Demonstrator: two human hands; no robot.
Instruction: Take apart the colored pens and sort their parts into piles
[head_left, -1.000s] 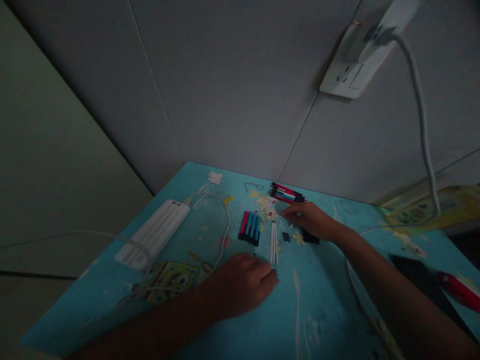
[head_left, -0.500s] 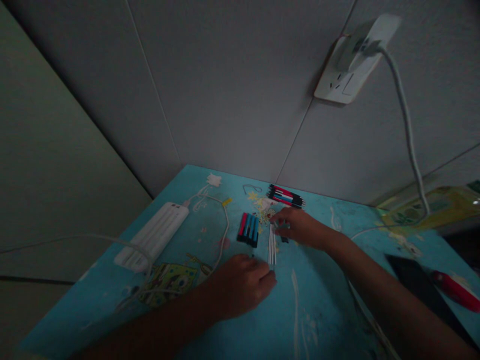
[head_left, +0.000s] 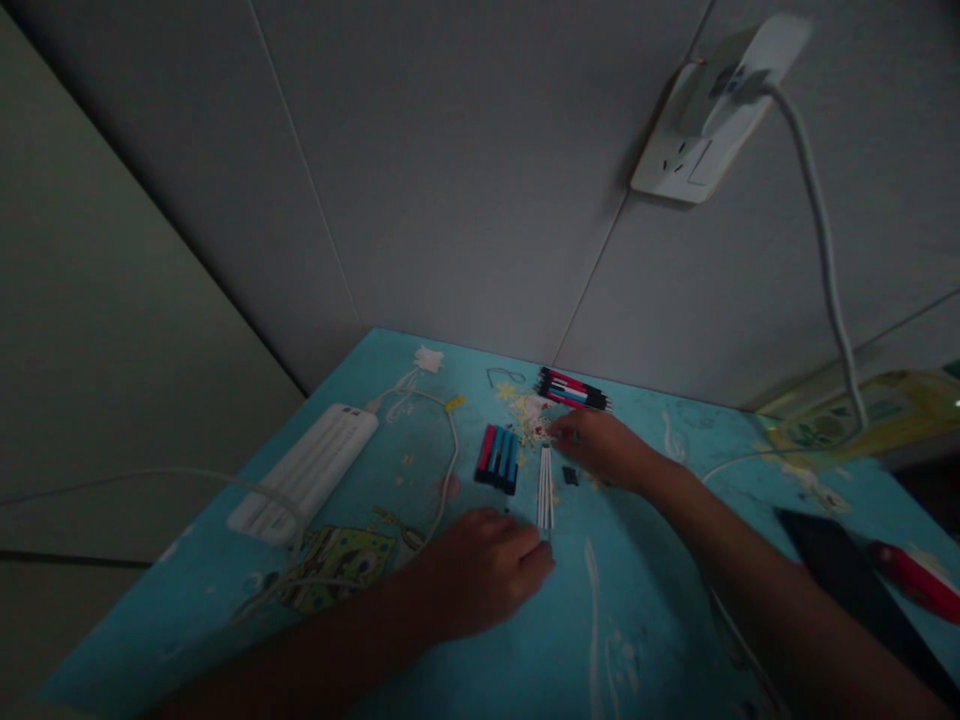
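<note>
Several thin white sticks that look like pen refills [head_left: 545, 490] lie side by side on the blue tabletop. My left hand [head_left: 487, 568] rests just below them, fingers curled, thumb and index finger close together at their near ends. Whatever sits between those fingertips is too dark to make out. Past the far ends of the refills, my right hand [head_left: 592, 442] has its fingers bent in at the edge of a heap of tiny loose parts [head_left: 532, 418]. Its fingertips are partly hidden. Red and blue pen barrels [head_left: 498, 455] with black ends lie left of the refills.
A row of pens [head_left: 574, 389] lies by the wall. Small black pieces [head_left: 571, 476] sit under my right hand. On the left is a white power strip [head_left: 306, 470] with cables. A black flat object [head_left: 847, 570] and a red object [head_left: 911, 580] lie at right.
My right hand has drawn slightly away from the far ends of the refills, and its spread fingers have curled in beside the heap. My left hand has stayed in place.
</note>
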